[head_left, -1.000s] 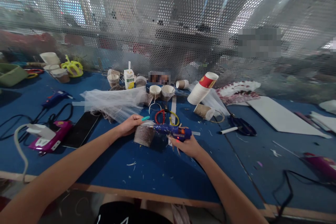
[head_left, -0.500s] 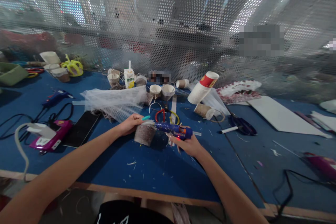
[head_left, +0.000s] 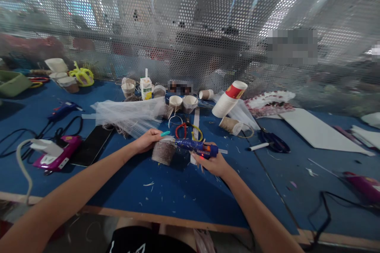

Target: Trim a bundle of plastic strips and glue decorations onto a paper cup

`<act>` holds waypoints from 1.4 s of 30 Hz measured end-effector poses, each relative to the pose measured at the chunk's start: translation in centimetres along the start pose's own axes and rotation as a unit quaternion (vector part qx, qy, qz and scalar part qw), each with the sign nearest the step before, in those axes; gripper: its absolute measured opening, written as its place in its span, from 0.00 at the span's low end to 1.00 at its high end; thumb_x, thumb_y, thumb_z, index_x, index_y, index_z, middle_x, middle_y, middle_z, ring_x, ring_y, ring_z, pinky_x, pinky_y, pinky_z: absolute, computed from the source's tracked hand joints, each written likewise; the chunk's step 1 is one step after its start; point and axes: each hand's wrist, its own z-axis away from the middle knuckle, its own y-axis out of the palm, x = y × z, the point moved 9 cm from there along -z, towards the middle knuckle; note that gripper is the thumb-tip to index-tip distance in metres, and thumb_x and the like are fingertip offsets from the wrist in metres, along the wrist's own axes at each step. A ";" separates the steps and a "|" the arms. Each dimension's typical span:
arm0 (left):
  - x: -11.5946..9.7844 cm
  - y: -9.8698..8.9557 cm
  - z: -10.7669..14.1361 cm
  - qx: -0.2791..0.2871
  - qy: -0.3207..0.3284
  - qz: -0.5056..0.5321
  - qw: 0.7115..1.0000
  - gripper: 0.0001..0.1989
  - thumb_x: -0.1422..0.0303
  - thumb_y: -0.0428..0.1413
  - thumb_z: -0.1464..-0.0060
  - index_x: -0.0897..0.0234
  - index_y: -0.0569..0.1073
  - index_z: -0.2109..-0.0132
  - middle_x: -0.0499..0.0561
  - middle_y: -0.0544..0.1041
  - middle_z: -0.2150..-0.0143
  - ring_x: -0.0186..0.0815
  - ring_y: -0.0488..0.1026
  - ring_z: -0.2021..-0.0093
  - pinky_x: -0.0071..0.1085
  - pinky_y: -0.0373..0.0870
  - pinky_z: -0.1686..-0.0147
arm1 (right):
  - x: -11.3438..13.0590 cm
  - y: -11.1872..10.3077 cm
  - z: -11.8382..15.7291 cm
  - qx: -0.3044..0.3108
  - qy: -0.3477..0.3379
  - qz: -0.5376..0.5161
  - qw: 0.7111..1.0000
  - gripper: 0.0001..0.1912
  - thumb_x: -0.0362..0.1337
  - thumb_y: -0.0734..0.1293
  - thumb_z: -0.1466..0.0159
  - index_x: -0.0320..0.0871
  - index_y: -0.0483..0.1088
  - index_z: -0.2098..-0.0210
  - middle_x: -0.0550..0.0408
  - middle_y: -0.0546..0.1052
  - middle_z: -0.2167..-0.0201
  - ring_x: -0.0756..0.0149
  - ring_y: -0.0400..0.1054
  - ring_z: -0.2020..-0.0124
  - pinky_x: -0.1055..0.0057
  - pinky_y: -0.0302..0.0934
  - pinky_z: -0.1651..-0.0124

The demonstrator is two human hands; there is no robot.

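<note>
My left hand (head_left: 148,141) is closed on the upper rim of a cup (head_left: 164,152) wrapped in brownish-grey twine, which is tilted just above or on the blue tabletop. A turquoise piece (head_left: 165,133) shows at my left fingertips; I cannot tell what it is. In my right hand (head_left: 218,163) is a blue hot glue gun (head_left: 194,146), its fingers wrapped around the handle. A red light glows on the gun and a clear glue stick (head_left: 222,151) protrudes from its rear. The nozzle points left and reaches the cup's rim, where contact is hard to make out.
Behind the hands lie translucent strands (head_left: 127,112), small cups (head_left: 190,103) and a drink carton (head_left: 146,88). A paper cup stack (head_left: 228,101), scissors (head_left: 276,142) and a marker (head_left: 259,146) are to the right. A phone (head_left: 93,146) and a magenta power strip (head_left: 61,152) are left.
Almost nothing differs. The glue gun's rear and my right hand shift very slightly, while its nozzle stays at the cup's rim.
</note>
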 end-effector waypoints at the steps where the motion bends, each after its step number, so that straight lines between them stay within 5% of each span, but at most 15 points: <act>1: 0.0 0.0 0.0 0.000 0.001 0.001 1.000 0.20 0.58 0.67 0.69 0.71 0.69 0.82 0.45 0.67 0.85 0.25 0.60 0.83 0.25 0.53 0.80 | -0.2 0.1 0.1 0.000 0.005 -0.004 1.000 0.14 0.46 0.69 0.52 0.44 0.63 0.77 0.59 0.70 0.85 0.68 0.66 0.83 0.70 0.64 0.77; 6: -0.2 0.4 0.1 0.003 -0.001 0.001 1.000 0.21 0.57 0.67 0.69 0.70 0.69 0.82 0.45 0.67 0.85 0.25 0.60 0.82 0.25 0.52 0.80 | -1.0 0.0 0.3 -0.012 0.033 -0.021 0.999 0.17 0.43 0.70 0.54 0.45 0.62 0.70 0.62 0.71 0.84 0.68 0.67 0.82 0.69 0.65 0.75; 13: -0.1 0.2 0.0 0.000 -0.005 -0.003 1.000 0.21 0.57 0.67 0.69 0.71 0.70 0.81 0.46 0.67 0.84 0.25 0.61 0.82 0.25 0.55 0.78 | -0.7 -0.7 -0.2 -0.021 0.025 0.007 0.999 0.15 0.46 0.70 0.54 0.44 0.63 0.77 0.58 0.69 0.84 0.66 0.65 0.81 0.69 0.63 0.77; 20: 0.2 0.0 0.0 0.000 -0.004 -0.001 1.000 0.20 0.58 0.67 0.67 0.71 0.70 0.81 0.45 0.67 0.85 0.25 0.61 0.83 0.24 0.55 0.79 | -0.9 0.1 0.2 -0.004 0.062 -0.037 0.997 0.17 0.45 0.71 0.56 0.44 0.61 0.73 0.61 0.69 0.85 0.68 0.65 0.83 0.69 0.63 0.77; 25: 0.3 0.0 0.1 0.002 -0.009 0.004 1.000 0.19 0.58 0.67 0.68 0.71 0.73 0.78 0.47 0.70 0.83 0.26 0.64 0.81 0.25 0.57 0.78 | -0.2 0.4 -0.2 0.008 0.026 -0.021 0.999 0.15 0.46 0.70 0.54 0.43 0.62 0.79 0.60 0.68 0.86 0.69 0.65 0.83 0.70 0.64 0.76; 38: -0.2 0.0 0.2 -0.016 -0.005 0.014 1.000 0.19 0.58 0.68 0.70 0.72 0.72 0.80 0.48 0.70 0.83 0.27 0.63 0.82 0.25 0.56 0.78 | -0.4 0.1 0.2 0.034 0.042 -0.033 0.998 0.19 0.50 0.71 0.54 0.43 0.64 0.74 0.61 0.68 0.86 0.69 0.64 0.85 0.71 0.61 0.82; 42: -0.8 -0.2 0.3 -0.039 0.011 0.018 0.999 0.19 0.57 0.66 0.67 0.70 0.71 0.80 0.47 0.69 0.83 0.27 0.62 0.81 0.26 0.56 0.77 | 0.9 -1.1 -0.1 0.014 -0.029 0.074 0.997 0.18 0.51 0.67 0.50 0.43 0.64 0.75 0.58 0.69 0.84 0.68 0.65 0.83 0.70 0.62 0.79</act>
